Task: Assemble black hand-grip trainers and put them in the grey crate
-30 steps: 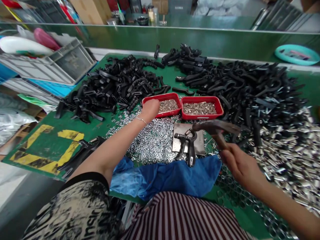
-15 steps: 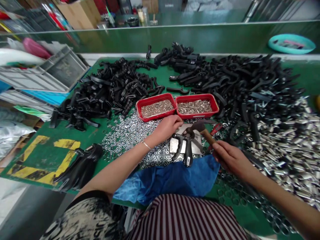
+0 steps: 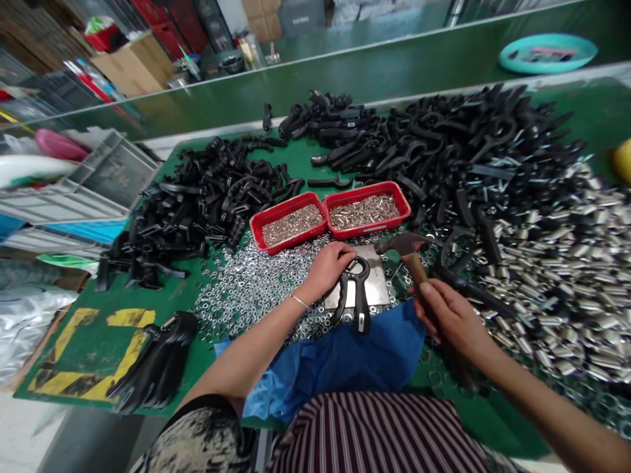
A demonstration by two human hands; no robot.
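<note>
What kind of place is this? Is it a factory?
Probably, yes: a small factory or workshop. The big heaps of black handles, the red trays holding tiny metal pieces, and the hammer in the person's right hand suggest it.

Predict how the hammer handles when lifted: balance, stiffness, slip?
The hammer is likely head-heavy: its dark head looks like metal, its handle like wood. It's probably stiff, since the handle looks solid. Slipping seems unlikely with the right hand wrapped around it.
</note>
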